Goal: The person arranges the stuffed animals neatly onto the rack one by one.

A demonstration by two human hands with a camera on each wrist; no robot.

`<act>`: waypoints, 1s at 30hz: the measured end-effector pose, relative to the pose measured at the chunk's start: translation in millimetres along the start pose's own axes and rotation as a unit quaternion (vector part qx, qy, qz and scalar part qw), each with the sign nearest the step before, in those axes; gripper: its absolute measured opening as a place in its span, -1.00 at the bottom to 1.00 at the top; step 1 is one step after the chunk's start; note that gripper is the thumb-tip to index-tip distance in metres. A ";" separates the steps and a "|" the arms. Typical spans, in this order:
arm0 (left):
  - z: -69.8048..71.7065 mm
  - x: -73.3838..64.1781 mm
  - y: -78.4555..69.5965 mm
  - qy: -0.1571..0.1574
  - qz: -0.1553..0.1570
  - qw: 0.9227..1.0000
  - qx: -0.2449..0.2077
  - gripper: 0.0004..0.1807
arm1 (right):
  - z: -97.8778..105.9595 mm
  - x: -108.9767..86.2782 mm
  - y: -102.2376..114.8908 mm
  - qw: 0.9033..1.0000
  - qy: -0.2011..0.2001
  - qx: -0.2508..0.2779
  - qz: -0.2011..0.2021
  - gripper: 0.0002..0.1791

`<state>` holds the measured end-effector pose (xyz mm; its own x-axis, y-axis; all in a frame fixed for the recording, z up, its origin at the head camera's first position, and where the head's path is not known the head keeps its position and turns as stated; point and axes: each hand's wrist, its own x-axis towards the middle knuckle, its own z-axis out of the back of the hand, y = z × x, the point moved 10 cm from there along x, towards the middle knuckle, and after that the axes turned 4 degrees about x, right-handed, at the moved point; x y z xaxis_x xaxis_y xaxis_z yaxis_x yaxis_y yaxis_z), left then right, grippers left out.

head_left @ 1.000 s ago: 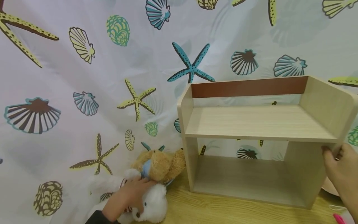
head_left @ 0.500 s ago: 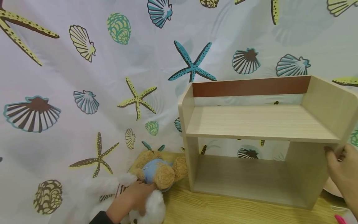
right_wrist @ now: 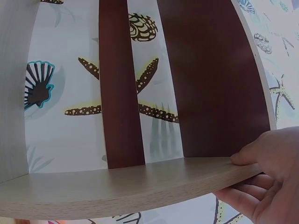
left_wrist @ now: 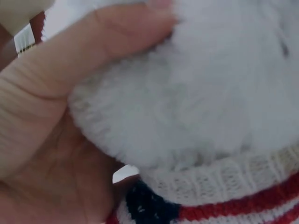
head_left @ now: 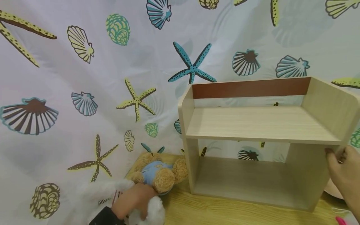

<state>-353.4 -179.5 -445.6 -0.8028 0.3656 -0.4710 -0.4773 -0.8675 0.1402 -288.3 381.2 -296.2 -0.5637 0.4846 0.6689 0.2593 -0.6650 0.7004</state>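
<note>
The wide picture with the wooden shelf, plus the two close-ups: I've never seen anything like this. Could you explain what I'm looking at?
There is no machine here, just a person's two bare hands. The wide picture comes from a camera worn on the head, looking forward and down; each close-up comes from a camera on one wrist.

On the wood-grain tabletop stands a two-level shelf. Left of it lies a brown teddy bear in blue. Behind hangs a sheet printed with shells and starfish.

The left hand grips a white plush toy with striped knitwear. The right hand pinches the shelf's side panel, thumb on the inner face, fingers on the outer.
</note>
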 end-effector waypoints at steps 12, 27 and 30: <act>2.1 -9.8 15.5 -0.010 -0.009 0.990 -0.142 -0.44 | -2.9 0.3 2.6 0.999 0.015 -0.027 0.006 -0.79; 34.5 -34.6 -4.8 -0.088 -0.113 0.971 -0.193 -0.54 | -2.1 0.3 -0.3 1.000 -0.002 -0.015 0.025 -0.81; 39.8 -38.6 -7.3 -0.095 -0.113 0.970 -0.195 -0.45 | -2.8 0.3 -2.7 1.000 -0.001 -0.019 0.014 -0.82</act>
<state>-333.2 -173.9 -393.9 -0.7623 0.5849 -0.2772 -0.5071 -0.8058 -0.3058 -291.3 381.5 -298.5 -0.5546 0.4668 0.6888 0.2447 -0.6997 0.6712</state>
